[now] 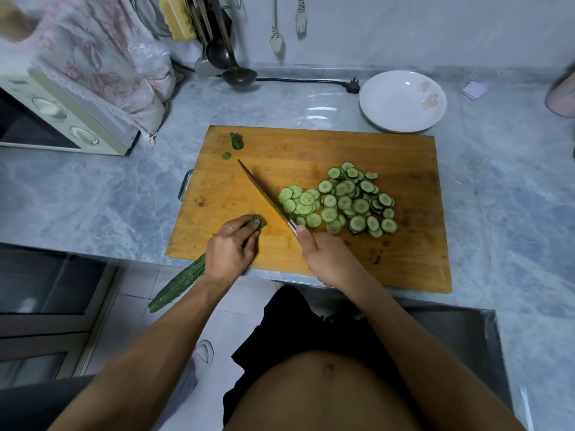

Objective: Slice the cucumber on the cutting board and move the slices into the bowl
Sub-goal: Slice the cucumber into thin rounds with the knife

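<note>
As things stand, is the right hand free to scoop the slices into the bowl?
Probably not yet. The right hand grips the knife, whose blade lies beside the slices. The bowl sits unobstructed beyond the cutting board.

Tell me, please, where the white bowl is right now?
In the head view, the white bowl sits empty on the counter just beyond the cutting board's far right corner, beside the black plug.

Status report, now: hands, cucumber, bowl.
Left hand grips cucumber, its far end hanging off the cutting board. Right hand holds knife. Slices piled on board; bowl empty. Nothing in the way.
</note>
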Demonstrator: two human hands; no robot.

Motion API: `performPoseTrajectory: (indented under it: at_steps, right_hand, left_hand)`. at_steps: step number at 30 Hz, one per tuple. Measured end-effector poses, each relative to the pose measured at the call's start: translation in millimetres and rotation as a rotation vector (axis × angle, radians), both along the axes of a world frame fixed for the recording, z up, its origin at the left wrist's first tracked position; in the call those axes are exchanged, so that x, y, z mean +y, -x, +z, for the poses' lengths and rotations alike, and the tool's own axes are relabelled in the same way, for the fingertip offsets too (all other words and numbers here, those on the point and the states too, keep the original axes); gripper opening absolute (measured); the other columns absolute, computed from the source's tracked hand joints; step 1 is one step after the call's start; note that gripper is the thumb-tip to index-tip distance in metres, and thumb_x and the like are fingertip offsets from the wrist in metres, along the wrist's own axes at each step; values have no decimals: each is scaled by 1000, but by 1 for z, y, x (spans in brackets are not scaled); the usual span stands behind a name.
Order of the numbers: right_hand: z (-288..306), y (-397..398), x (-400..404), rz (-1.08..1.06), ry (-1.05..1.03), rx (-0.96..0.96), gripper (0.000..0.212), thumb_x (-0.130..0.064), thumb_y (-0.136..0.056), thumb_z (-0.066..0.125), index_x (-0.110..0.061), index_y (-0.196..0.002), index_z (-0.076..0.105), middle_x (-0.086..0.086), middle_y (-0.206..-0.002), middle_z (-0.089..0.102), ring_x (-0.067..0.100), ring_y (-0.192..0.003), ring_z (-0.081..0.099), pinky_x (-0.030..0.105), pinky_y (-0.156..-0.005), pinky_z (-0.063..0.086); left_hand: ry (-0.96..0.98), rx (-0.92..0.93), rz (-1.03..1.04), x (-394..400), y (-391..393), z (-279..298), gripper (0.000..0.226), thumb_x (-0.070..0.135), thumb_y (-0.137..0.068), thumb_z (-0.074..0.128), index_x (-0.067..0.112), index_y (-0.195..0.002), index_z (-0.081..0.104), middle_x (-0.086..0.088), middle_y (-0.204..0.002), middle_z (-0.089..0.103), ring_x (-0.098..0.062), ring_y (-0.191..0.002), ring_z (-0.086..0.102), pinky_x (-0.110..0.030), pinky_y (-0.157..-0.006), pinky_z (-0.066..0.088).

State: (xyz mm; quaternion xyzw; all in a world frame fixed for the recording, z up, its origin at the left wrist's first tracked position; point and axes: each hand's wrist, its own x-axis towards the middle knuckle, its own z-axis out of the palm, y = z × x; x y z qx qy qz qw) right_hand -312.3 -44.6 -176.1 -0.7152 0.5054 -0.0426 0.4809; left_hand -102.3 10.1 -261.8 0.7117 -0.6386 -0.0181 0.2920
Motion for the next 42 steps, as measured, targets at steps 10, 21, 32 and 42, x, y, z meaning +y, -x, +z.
performPoseTrajectory:
  at_steps: [10, 21, 32, 42]
  right_hand:
    - [20, 13, 12, -11, -51, -66, 73, -50, -104, 24, 11, -85, 58, 16, -67, 54, 35, -70, 58, 43, -72, 47]
    - [26, 9, 16, 40, -57, -54, 66, -48, -104, 23, 3, -79, 56, 30, -88, 61, 38, -83, 58, 45, -77, 46]
    - [16, -9, 9, 94, -46, 31, 62, -45, -107, 20, -13, -57, 36, 5, -56, 42, 18, -51, 40, 32, -51, 28]
    - [3, -15, 10, 102, 18, 57, 63, -42, -107, 18, -13, -56, 39, 5, -55, 43, 22, -54, 42, 34, -59, 21]
  left_hand:
    - [7, 17, -32, -14, 7, -4, 25, 24, -87, 63, 14, -106, 77, -5, -113, 72, -21, -103, 66, -35, -74, 59]
    - [52, -24, -43, -13, 6, -6, 28, 25, -89, 58, 7, -99, 77, -12, -105, 74, -27, -96, 70, -41, -72, 61]
    - [71, -20, -35, -12, 8, -11, 23, 17, -86, 62, 5, -100, 77, -14, -106, 73, -28, -98, 70, -38, -77, 60]
    - [23, -16, -32, -12, 5, -6, 25, 21, -87, 64, 11, -106, 76, -9, -112, 72, -25, -102, 69, -35, -77, 58]
